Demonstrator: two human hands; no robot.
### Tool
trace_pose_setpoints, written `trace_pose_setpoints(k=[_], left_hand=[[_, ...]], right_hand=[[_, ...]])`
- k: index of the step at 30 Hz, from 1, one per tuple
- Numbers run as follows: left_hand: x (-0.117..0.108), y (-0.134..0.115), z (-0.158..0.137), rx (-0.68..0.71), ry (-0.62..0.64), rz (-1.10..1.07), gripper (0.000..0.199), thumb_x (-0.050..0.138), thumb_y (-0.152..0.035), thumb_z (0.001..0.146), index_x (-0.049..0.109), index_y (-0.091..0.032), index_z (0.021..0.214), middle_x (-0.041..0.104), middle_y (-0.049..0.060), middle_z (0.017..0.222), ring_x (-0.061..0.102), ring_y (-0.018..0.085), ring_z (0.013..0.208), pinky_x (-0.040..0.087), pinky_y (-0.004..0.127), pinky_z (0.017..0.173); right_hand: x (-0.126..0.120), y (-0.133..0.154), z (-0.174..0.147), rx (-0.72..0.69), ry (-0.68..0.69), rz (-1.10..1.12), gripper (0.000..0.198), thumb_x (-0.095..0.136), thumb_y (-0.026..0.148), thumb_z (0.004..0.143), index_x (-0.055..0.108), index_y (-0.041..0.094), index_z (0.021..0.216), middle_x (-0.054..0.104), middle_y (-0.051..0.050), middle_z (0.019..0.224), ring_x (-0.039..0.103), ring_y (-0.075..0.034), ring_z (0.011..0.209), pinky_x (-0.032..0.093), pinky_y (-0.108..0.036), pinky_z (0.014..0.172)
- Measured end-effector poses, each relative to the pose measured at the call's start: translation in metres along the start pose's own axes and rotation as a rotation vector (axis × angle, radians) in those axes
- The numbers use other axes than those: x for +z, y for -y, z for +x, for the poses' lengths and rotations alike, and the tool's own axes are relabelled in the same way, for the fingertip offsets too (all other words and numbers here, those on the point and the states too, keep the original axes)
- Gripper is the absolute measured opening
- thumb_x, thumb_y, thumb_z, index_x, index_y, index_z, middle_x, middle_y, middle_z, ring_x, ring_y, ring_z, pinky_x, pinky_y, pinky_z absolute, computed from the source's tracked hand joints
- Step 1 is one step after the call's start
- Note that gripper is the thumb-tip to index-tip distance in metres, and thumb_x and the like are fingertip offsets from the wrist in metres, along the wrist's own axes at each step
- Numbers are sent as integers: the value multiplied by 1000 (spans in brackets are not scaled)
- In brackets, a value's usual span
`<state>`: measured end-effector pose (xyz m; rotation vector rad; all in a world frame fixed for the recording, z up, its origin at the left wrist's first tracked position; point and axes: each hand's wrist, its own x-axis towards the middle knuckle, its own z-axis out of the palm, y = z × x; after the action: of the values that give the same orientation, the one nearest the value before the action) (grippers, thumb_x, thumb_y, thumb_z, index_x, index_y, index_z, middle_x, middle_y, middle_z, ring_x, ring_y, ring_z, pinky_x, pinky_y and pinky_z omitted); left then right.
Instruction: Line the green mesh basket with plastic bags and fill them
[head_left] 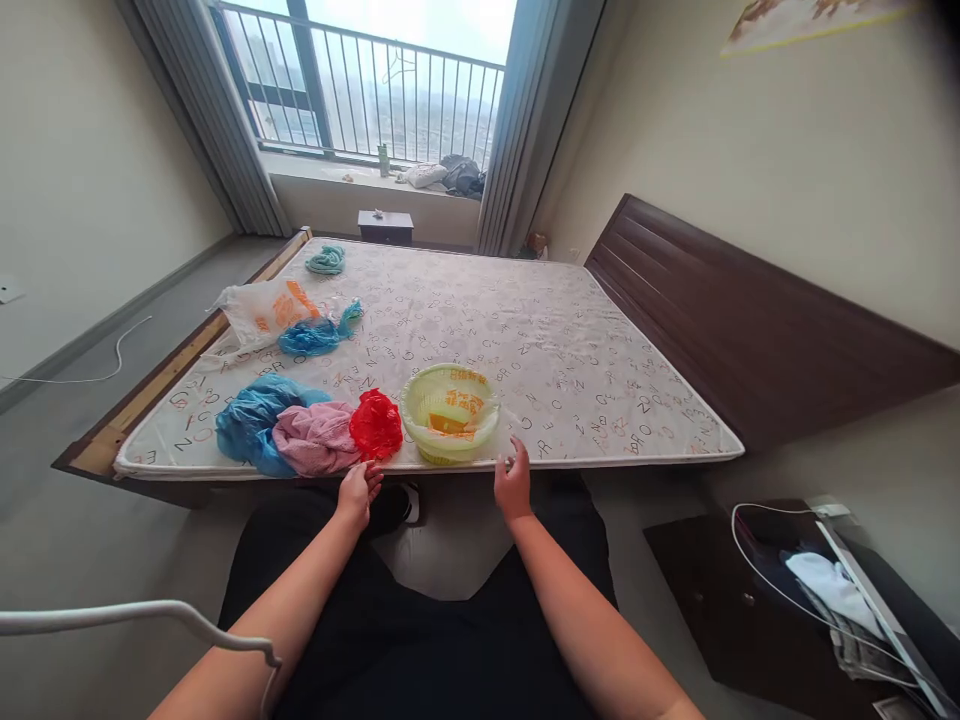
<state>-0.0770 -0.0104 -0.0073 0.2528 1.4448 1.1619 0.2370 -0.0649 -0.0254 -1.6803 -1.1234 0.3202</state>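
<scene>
Pale green basket (pixel 444 455), draped with clear plastic printed in orange, stands at the near edge of the mattress (pixel 555 350)! Just to its left sits a crumpled red bag (pixel 376 425), then a pink cloth (pixel 315 438) against a blue bag (pixel 259 415). The left hand (pixel 360 490) hangs by the red bag, fingers apart, grasping nothing; whether it touches, I can't tell. Right hand (pixel 514 482), loosely curled and unfilled, waits just right of the basket. Looks like a pause between grips; handling the basket now would call for fingers around its rim.
</scene>
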Motion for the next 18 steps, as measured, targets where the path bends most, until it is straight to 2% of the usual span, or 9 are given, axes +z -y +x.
trace_pose_setpoints(k=[2, 5, 8, 10, 13, 14, 16, 18], left_hand=[[4, 4, 2, -23, 1, 1, 14, 52, -19, 97, 66, -16, 95, 70, 1, 77, 66, 10, 60, 46, 22, 60], [14, 11, 5, -38, 29, 28, 14, 52, -19, 97, 67, -16, 96, 70, 1, 77, 66, 10, 60, 46, 23, 60], [23, 17, 8, -32, 64, 62, 15, 53, -21, 98, 67, -16, 95, 72, 2, 78, 66, 11, 60, 48, 23, 60], [26, 20, 10, -26, 79, 70, 15, 54, -22, 97, 68, -16, 95, 73, 3, 79, 67, 12, 61, 48, 23, 60], [25, 21, 12, -29, 85, 71, 15, 55, -23, 96, 69, -16, 95, 73, 4, 79, 67, 12, 62, 48, 24, 60], [24, 20, 13, -29, 80, 71, 15, 55, -23, 96, 69, -16, 95, 73, 4, 79, 66, 12, 61, 47, 24, 61], [21, 18, 14, -24, 63, 68, 16, 54, -22, 97, 69, -16, 94, 72, 3, 79, 66, 12, 61, 47, 25, 62], [18, 17, 16, -23, 46, 58, 15, 54, -21, 97, 68, -16, 94, 72, 3, 79, 65, 12, 60, 47, 25, 62]], right_hand=[[-17, -22, -12, -101, 0, -110, 50, 46, 32, 94, 53, 15, 141, 62, -20, 142, 56, -30, 138, 43, -57, 121], [-42, -45, -11, -197, -12, -255, 48, 44, 24, 93, 54, 14, 138, 65, -19, 136, 58, -30, 133, 45, -56, 119], [-67, -61, -3, -203, 50, -437, 45, 41, 23, 94, 57, 14, 136, 66, -19, 134, 58, -29, 133, 45, -52, 118], [-83, -74, 1, -45, 186, -637, 46, 38, 24, 96, 59, 16, 137, 64, -18, 140, 56, -29, 137, 43, -51, 119], [-108, -99, 6, 408, 528, -945, 49, 37, 25, 97, 60, 19, 140, 60, -18, 148, 53, -34, 142, 41, -59, 116], [-115, -108, 8, 513, 606, -975, 48, 40, 24, 95, 65, 17, 135, 64, -20, 143, 58, -38, 137, 44, -63, 111], [-124, -125, 13, 608, 704, -976, 44, 45, 26, 93, 72, 15, 126, 70, -21, 133, 66, -39, 127, 51, -58, 103], [-126, -137, 18, 613, 751, -958, 43, 48, 27, 90, 76, 14, 121, 73, -20, 129, 70, -37, 122, 54, -50, 100]])
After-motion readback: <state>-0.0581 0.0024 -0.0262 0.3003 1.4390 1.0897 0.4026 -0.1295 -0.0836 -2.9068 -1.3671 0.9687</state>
